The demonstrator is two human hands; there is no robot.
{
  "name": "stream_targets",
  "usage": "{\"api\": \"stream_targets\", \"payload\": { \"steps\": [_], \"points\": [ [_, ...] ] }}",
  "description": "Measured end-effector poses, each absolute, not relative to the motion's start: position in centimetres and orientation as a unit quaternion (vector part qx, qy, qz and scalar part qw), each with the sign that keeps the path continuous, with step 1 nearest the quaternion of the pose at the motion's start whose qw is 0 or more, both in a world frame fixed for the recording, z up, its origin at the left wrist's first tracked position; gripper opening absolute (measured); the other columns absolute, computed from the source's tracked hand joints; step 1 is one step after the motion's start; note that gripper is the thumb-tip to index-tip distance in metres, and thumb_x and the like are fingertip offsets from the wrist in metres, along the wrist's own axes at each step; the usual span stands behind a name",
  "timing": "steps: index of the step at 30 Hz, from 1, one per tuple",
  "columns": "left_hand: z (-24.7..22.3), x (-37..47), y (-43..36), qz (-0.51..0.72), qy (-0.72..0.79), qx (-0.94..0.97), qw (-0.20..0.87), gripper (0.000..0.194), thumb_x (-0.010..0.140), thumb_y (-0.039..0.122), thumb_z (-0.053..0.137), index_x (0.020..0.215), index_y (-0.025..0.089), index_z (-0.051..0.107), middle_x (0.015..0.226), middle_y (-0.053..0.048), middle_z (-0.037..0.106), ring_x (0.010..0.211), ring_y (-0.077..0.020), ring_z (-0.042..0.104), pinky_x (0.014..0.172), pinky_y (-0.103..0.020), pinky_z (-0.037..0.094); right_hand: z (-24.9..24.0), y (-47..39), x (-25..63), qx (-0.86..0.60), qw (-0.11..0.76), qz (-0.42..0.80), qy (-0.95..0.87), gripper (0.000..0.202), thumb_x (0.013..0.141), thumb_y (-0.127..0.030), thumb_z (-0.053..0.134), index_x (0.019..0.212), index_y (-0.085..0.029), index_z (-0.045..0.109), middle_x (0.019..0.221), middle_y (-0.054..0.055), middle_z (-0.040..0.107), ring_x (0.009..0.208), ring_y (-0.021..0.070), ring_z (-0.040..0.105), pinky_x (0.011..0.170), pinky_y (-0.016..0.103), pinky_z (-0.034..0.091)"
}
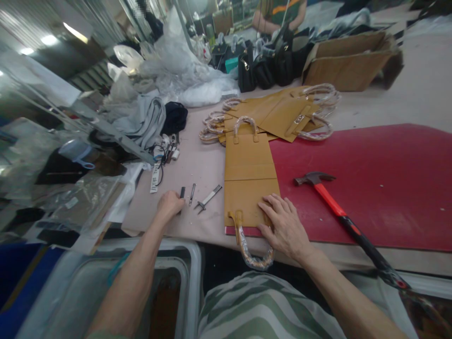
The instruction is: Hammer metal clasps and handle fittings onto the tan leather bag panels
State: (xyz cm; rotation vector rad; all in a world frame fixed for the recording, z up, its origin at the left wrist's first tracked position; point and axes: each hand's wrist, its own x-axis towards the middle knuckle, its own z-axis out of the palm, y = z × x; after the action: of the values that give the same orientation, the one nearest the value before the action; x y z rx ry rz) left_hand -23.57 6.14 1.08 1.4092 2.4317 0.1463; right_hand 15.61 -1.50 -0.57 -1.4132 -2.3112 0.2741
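A tan bag panel lies flat at the table's front edge, with a plastic-wrapped handle at each end; the near handle hangs over the edge. My right hand rests spread on its lower right corner. To the left, my left hand is closed round a small dark tool, whose upper end shows above the fingers. Just right of that hand lie a thin metal rod and a metal caliper-like tool. A hammer with a red and black handle lies to the right.
A red mat covers the right side. More tan panels are piled behind. Farther back are black bags, a cardboard box, plastic wrap and a person. A grey bin stands below the table at left.
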Motion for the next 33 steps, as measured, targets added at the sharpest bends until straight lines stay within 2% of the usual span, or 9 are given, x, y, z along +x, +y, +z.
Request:
{"api": "stream_targets", "payload": {
  "steps": [2, 4, 7, 11, 15, 19, 25, 33],
  "points": [
    [1.0, -23.7, 6.0, 0.088, 0.852, 0.475, 0.202, 0.011, 0.063, 0.024, 0.069, 0.058, 0.018, 0.062, 0.061, -0.012, 0.068, 0.082, -0.0341, 0.072, 0.072, -0.036, 0.052, -0.6, -1.5, 15.6, -0.508, 0.209, 0.098, -0.83, 0.05, 0.089, -0.035, 0.061, 0.135, -0.016, 0.058, 0.147, 0.017, 0.051, 0.141, 0.0365, 0.038, 0.119, 0.057, 0.025],
    [1.0, -23.5, 5.5, 0.138, 0.844, 0.451, 0.257, 0.014, 0.064, 0.029, 0.068, 0.058, 0.018, 0.062, 0.053, -0.007, 0.063, 0.066, -0.0274, 0.069, 0.063, -0.033, 0.052, -0.7, -1.5, 15.6, -0.508, 0.208, 0.098, -0.83, 0.049, 0.089, -0.035, 0.06, 0.134, -0.016, 0.058, 0.146, 0.016, 0.051, 0.141, 0.0366, 0.038, 0.119, 0.057, 0.026],
    [0.9, -22.4, 4.2, 0.224, 0.816, 0.417, 0.331, 0.026, 0.065, 0.042, 0.067, 0.065, 0.016, 0.063, 0.054, -0.003, 0.063, 0.053, -0.019, 0.063, 0.053, -0.028, 0.05, -0.8, -1.4, 15.7, -0.505, 0.211, 0.096, -0.831, 0.05, 0.089, -0.035, 0.061, 0.134, -0.015, 0.058, 0.146, 0.016, 0.052, 0.141, 0.0364, 0.039, 0.119, 0.058, 0.026],
    [1.4, -20.2, 2.5, 0.332, 0.764, 0.382, 0.4, 0.038, 0.057, 0.049, 0.073, 0.069, 0.015, 0.064, 0.055, -0.001, 0.063, 0.049, -0.015, 0.059, 0.048, -0.024, 0.047, -1.0, -1.4, 15.8, -0.499, 0.218, 0.096, -0.833, 0.05, 0.088, -0.035, 0.061, 0.134, -0.016, 0.058, 0.145, 0.016, 0.052, 0.14, 0.0357, 0.039, 0.119, 0.057, 0.027],
    [2.6, -17.1, 1.4, 0.466, 0.645, 0.332, 0.507, 0.043, 0.055, 0.044, 0.082, 0.076, 0.011, 0.066, 0.066, -0.004, 0.07, 0.052, -0.0126, 0.061, 0.046, -0.021, 0.046, -1.1, -1.3, 16.1, -0.493, 0.231, 0.101, -0.833, 0.049, 0.088, -0.035, 0.062, 0.132, -0.015, 0.059, 0.144, 0.017, 0.054, 0.139, 0.0358, 0.041, 0.118, 0.057, 0.029],
    [3.3, -13.6, 0.7, 0.511, 0.573, 0.321, 0.555, 0.045, 0.058, 0.042, 0.086, 0.083, 0.011, 0.063, 0.075, -0.004, 0.072, 0.053, -0.0113, 0.062, 0.047, -0.021, 0.05, -1.2, -1.4, 16.4, -0.489, 0.248, 0.111, -0.829, 0.047, 0.088, -0.034, 0.06, 0.131, -0.015, 0.06, 0.142, 0.017, 0.055, 0.137, 0.0354, 0.044, 0.117, 0.058, 0.032],
    [2.2, -8.7, 0.5, 0.553, 0.511, 0.367, 0.546, 0.039, 0.068, 0.037, 0.083, 0.09, 0.014, 0.061, 0.074, 0.0, 0.068, 0.063, -0.0128, 0.066, 0.059, -0.023, 0.058, -1.3, -1.4, 16.5, -0.482, 0.271, 0.113, -0.826, 0.045, 0.088, -0.032, 0.06, 0.13, -0.017, 0.06, 0.141, 0.017, 0.056, 0.136, 0.0345, 0.045, 0.115, 0.059, 0.035],
    [0.8, -5.2, 0.3, 0.538, 0.458, 0.461, 0.538, 0.029, 0.078, 0.023, 0.075, 0.103, 0.016, 0.062, 0.088, -0.003, 0.07, 0.077, -0.014, 0.07, 0.074, -0.026, 0.06, -1.6, -1.4, 16.8, -0.466, 0.29, 0.113, -0.828, 0.044, 0.088, -0.03, 0.061, 0.13, -0.016, 0.059, 0.14, 0.017, 0.057, 0.136, 0.0339, 0.046, 0.114, 0.059, 0.035]
  ]
}}
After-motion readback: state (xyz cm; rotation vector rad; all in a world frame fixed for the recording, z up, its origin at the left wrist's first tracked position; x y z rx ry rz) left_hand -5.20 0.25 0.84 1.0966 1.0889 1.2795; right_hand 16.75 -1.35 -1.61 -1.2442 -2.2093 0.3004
